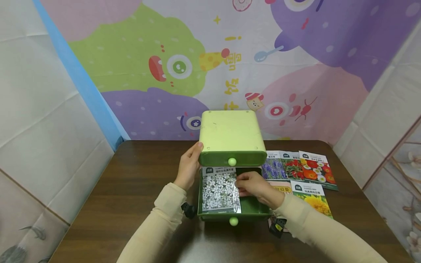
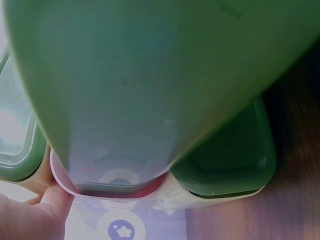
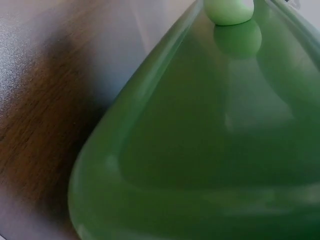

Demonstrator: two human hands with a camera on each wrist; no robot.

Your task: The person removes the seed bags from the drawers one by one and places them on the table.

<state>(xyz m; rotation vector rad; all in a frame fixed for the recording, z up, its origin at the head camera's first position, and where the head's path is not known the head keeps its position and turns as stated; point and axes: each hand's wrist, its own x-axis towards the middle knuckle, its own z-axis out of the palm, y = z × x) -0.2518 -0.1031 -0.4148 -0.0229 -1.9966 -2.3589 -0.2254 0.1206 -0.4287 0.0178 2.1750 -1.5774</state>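
A small drawer cabinet (image 1: 231,131) has a pale yellow-green top and green drawer fronts. Its lower drawer (image 1: 254,210) is pulled out and holds a seed packet (image 1: 218,191) printed with white flowers. At the packet's right edge, my right hand (image 1: 258,186) pinches it between thumb and fingers, inside the drawer. My left hand (image 1: 189,164) rests against the cabinet's left side near the upper drawer; some of its fingers are hidden. In the right wrist view, the green drawer front (image 3: 200,150) fills most of the picture and the right hand is out of sight.
Right of the cabinet, several flower seed packets lie on the dark wooden table (image 1: 131,204), among them one with red and white blooms (image 1: 317,170) and one with a yellow bloom (image 1: 315,201). A cartoon-printed cloth (image 1: 138,62) hangs behind the table.
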